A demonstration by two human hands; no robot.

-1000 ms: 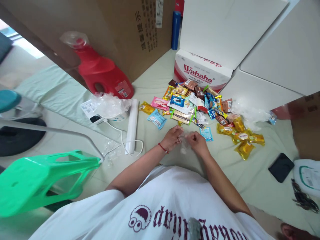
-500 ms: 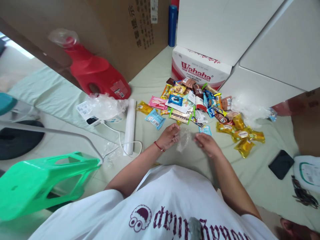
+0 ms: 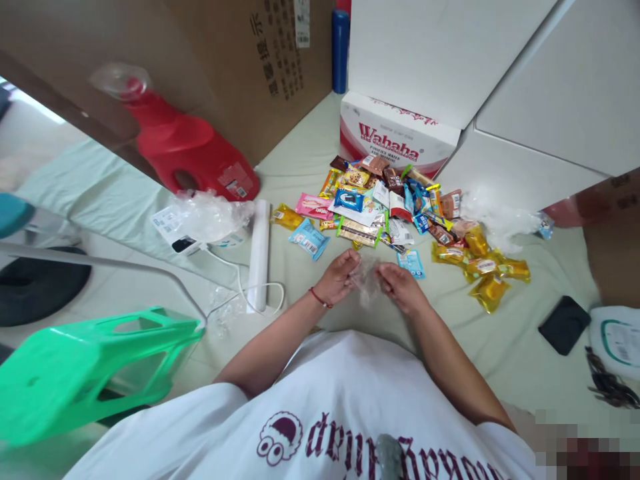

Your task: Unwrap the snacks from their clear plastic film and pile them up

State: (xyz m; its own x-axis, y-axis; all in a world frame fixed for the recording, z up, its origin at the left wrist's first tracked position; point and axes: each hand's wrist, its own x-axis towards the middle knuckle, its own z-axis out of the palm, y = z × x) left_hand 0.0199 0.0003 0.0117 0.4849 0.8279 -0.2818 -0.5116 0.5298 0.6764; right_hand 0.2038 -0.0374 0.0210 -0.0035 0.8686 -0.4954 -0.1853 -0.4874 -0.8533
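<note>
Between my hands hangs a small clear plastic bag [image 3: 368, 283]. My left hand [image 3: 340, 277], with a red cord bracelet at the wrist, pinches its left side. The fingers of my right hand [image 3: 399, 285] are closed on its right edge. Just beyond lies a pile of wrapped snacks [image 3: 357, 208], among them a pink packet [image 3: 314, 206] and a striped bar with green ends [image 3: 359, 232]. A light blue packet [image 3: 309, 239] lies left of the pile, and a small blue packet [image 3: 411, 264] is close to my right hand. Yellow packets [image 3: 487, 268] are grouped on the right.
Behind the pile stands a Wahaha carton [image 3: 395, 143]. To the left are a red jug [image 3: 195, 150], a white roll [image 3: 259, 257], a cable and a green stool [image 3: 95, 367]. Crumpled clear bags [image 3: 500, 217] and a dark phone-like object [image 3: 565, 325] lie to the right.
My right hand has moved left to the clear bag and its fingers now grip the edge. My left hand keeps its hold on the bag.
</note>
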